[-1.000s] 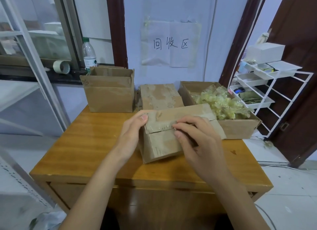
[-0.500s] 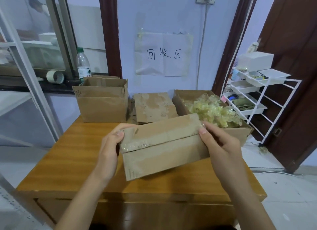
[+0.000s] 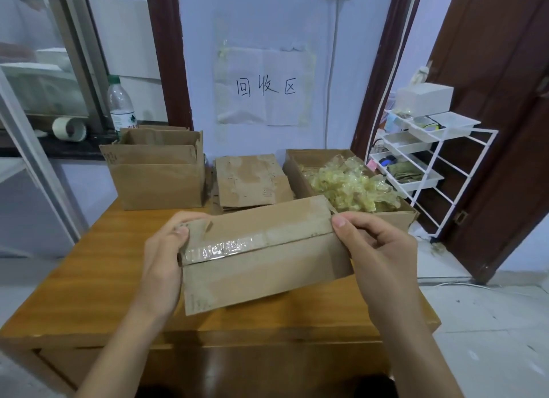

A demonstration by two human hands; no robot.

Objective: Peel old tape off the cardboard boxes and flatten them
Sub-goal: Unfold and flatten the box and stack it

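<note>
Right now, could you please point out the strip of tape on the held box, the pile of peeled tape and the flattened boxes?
strip of tape (image 3: 225, 247): head view, shiny middle.
pile of peeled tape (image 3: 347, 186): head view, centre.
flattened boxes (image 3: 252, 180): head view, top sheet.

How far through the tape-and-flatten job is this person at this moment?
Done: a stack of flattened boxes lies mid-table, and peeled tape fills the open box at right. In hand: left hand and right hand grip the ends of a closed box, its seam tape still on. Left: that box, plus the upright box behind.
</note>
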